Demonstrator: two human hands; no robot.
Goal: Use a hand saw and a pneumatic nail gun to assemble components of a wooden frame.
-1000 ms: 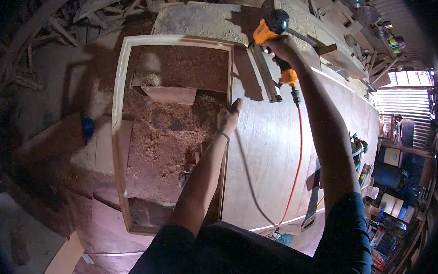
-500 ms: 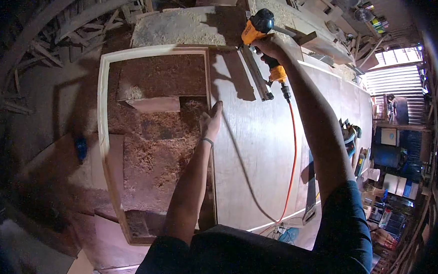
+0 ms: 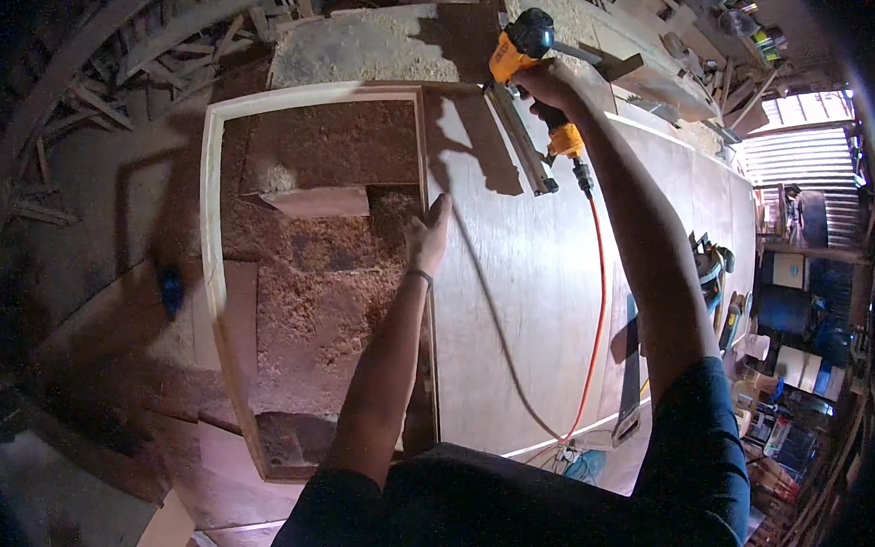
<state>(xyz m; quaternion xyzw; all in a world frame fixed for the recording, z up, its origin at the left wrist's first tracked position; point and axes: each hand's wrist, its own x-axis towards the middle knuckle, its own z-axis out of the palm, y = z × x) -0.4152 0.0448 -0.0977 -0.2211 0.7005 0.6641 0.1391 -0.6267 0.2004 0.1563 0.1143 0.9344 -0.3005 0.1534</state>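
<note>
Left hand: the left hand, at the middle of the frame, wraps the right-hand rail of the wooden frame; thumb on the board side pointing up, fingers mostly hidden.
Left arm: the left forearm rises steeply from the lower edge, leaning slightly right, with a wristband at the wrist.
Right hand: the right hand, upper centre, higher than the left, is closed round the handle of the nail gun.
Right arm: the right forearm reaches up and leftward from the lower right, nearly straight, out of a dark sleeve.
Nail gun: orange and black, upper centre; rail slanting down to the right; whether its nose touches wood cannot be told.
Wooden frame: a pale rectangle, left of centre, its right rail beside the board.
Board: a broad pale board, centre to right, carrying the gun's shadow.
Hose: an orange hose, running from the gun toward the bottom of the board.
Saw: a hand saw, lower right, near the right forearm.
</note>
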